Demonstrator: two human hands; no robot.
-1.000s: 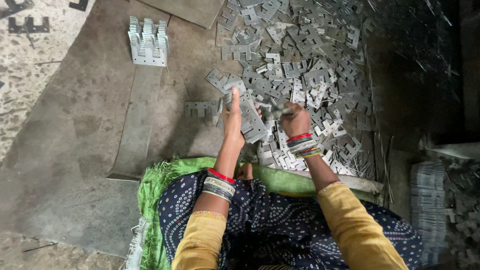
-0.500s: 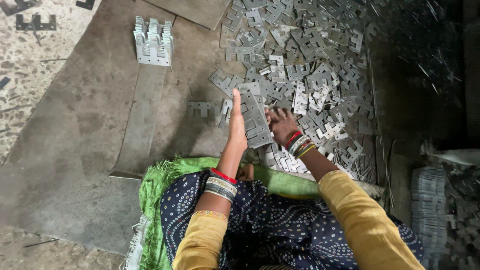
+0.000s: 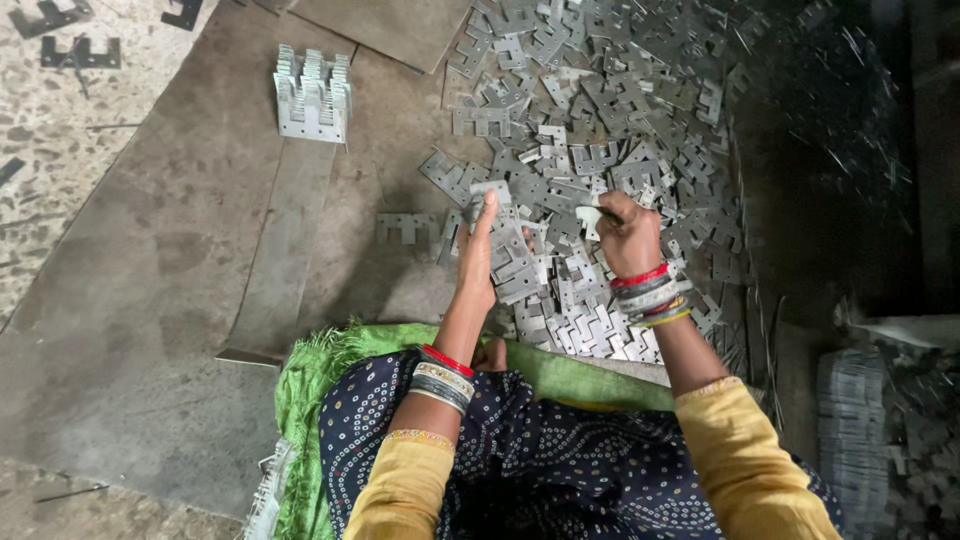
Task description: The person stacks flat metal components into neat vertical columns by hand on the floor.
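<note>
Fingers on my left hand point(image 3: 478, 262) are clamped around a small stack of flat notched metal plates point(image 3: 508, 250), and my right hand point(image 3: 625, 232) pinches one more plate point(image 3: 590, 216) just beside it. Floor's grey metal sheet point(image 3: 150, 280) over speckled stone. No bins anywhere, just a big loose pile of plates point(image 3: 600, 110) ahead and a neat upright bundle point(image 3: 312, 95) off to the left.

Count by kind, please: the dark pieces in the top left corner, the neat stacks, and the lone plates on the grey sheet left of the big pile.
Dark notched pieces: 3
Neat stack of plates standing on edge: 1
Lone grey plate lying flat: 1
Total: 5
</note>
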